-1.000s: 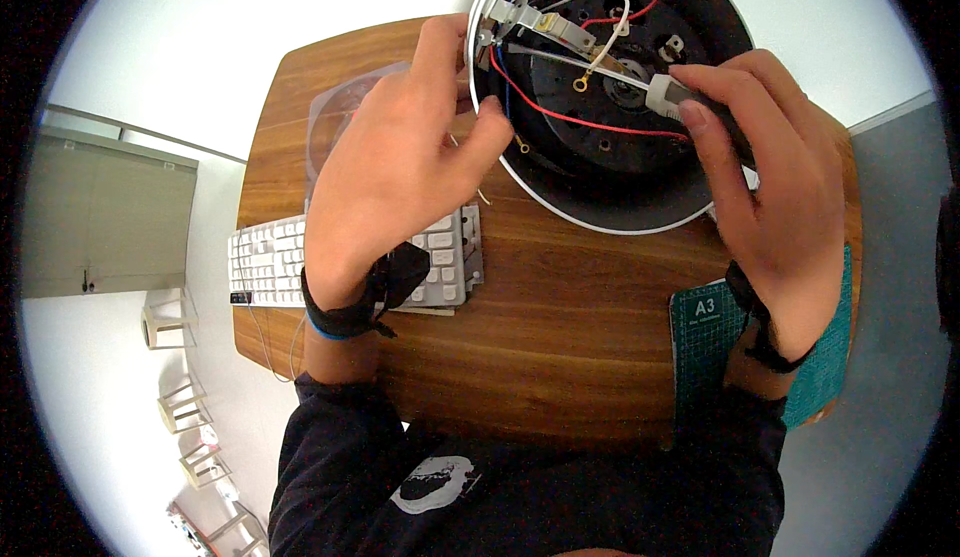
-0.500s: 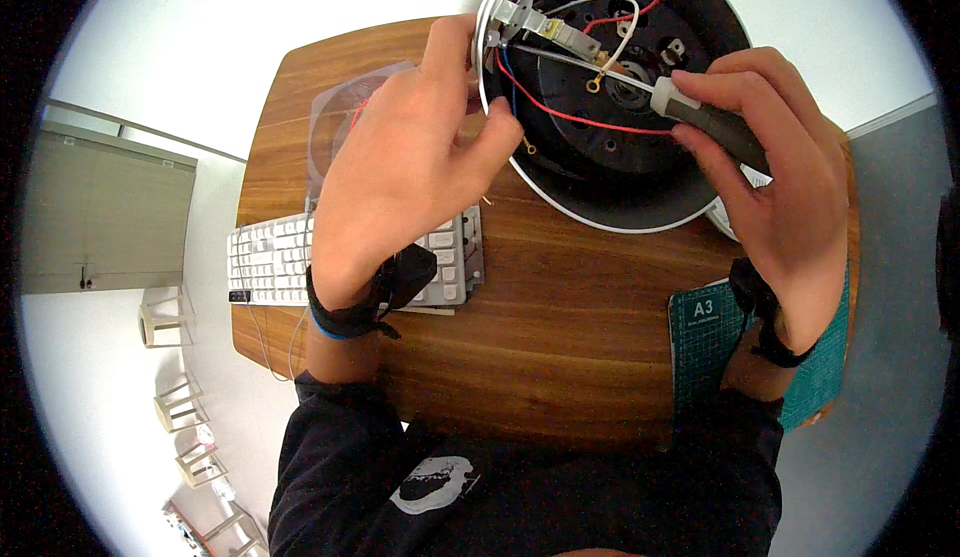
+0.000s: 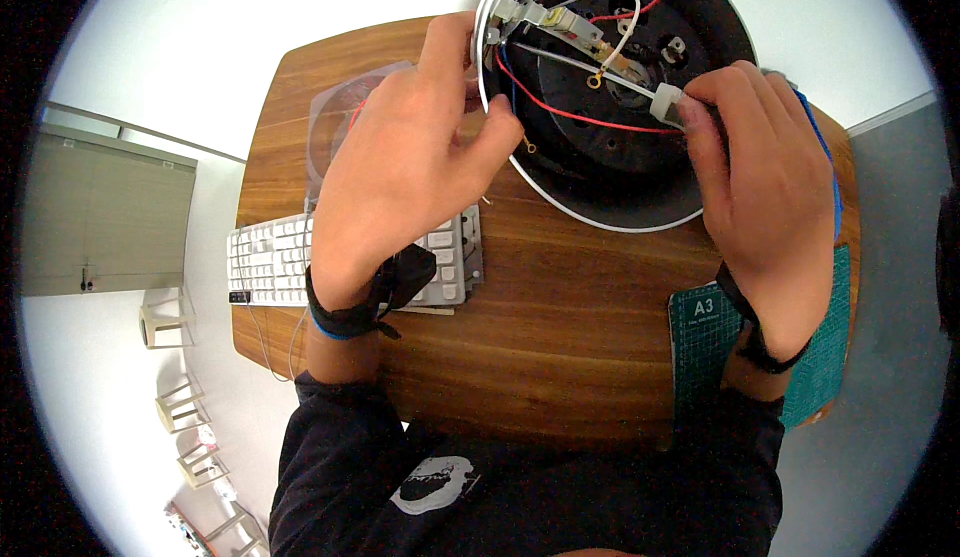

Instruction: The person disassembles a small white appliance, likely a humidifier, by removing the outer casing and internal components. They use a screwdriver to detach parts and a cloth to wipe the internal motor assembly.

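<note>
Two hands at work over a round black appliance base (image 3: 640, 172) with a white rim, upper centre of frame, on a wooden table (image 3: 560, 327). Left hand (image 3: 400, 172) rests at the rim's left edge, fingers curled close by the red wire (image 3: 570, 115); what they pinch cannot be told. Right hand (image 3: 765, 182) pinches a white connector (image 3: 667, 103) over the base. White keyboard (image 3: 270, 262) lies partly under the left wrist. Green cutting mat (image 3: 700, 347) lower right.
</note>
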A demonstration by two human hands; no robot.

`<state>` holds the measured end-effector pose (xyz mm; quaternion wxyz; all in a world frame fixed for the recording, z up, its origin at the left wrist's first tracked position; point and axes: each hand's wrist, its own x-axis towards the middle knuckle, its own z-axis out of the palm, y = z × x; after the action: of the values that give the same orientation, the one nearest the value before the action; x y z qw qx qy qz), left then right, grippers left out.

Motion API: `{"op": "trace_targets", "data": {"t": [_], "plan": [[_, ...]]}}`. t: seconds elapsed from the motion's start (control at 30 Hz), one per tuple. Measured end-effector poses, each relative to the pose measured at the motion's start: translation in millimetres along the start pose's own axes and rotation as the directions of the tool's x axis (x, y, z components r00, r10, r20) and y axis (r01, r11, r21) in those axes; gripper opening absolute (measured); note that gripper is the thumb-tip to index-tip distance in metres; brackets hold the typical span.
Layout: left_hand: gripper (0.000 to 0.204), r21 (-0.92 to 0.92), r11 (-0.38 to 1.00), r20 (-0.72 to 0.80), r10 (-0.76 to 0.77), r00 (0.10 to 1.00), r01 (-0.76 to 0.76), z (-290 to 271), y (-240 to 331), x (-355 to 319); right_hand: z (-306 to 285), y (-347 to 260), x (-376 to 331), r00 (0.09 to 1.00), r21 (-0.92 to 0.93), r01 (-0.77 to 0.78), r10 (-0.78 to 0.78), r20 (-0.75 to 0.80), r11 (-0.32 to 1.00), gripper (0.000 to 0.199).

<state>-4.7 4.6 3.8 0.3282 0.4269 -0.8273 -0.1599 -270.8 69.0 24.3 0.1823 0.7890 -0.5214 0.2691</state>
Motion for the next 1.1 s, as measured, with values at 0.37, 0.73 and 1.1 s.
{"op": "trace_targets", "data": {"t": [0.37,0.73,1.1], "plan": [[0.048,-0.043,0.999,0.001,0.034,0.999,-0.033,1.5,-4.1,0.2,-6.5,1.1,0.6,1.0,0.044,0.002,-0.003,0.019,0.999,0.016],[0.047,-0.021,1.0,-0.011,0.018,1.0,-0.019,-0.2,-3.1,0.3,-2.7,1.2,0.5,0.994,0.165,0.106,-0.1,-0.045,0.981,0.036],[0.048,0.004,1.0,0.018,-0.02,1.0,0.02,-4.1,3.3,2.2,-3.8,13.1,9.2,0.949,0.091,0.315,-0.311,-0.053,0.945,0.035]]}}
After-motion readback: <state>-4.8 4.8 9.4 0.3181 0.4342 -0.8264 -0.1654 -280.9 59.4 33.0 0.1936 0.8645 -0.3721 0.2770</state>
